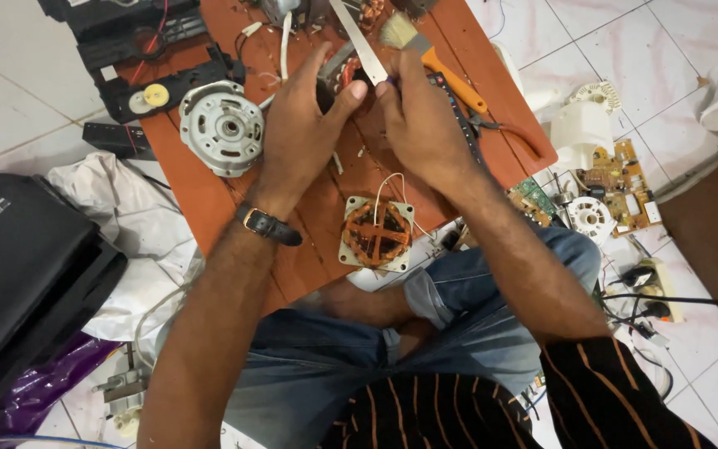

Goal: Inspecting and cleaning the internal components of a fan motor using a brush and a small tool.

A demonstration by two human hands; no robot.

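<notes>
My left hand point(301, 125) and my right hand point(421, 120) meet over an orange-brown board point(326, 208) on the floor. Together they hold a small motor stator with copper windings point(344, 71), mostly hidden behind my fingers. My right hand's fingertips also pinch the near end of a flat metal strip point(359, 41) that runs up and left across the stator. A second square stator with copper coils and white wires point(377, 233) lies on the board below my hands. A round silver motor housing point(222, 126) sits left of my left hand.
A brush with an orange handle point(430, 54) and pliers point(500, 129) lie on the board's right side. Black plastic casings point(139, 50) sit at the upper left, a black case point(27, 266) at left. Circuit boards point(621, 183), white parts and cables are scattered on the tiles at right.
</notes>
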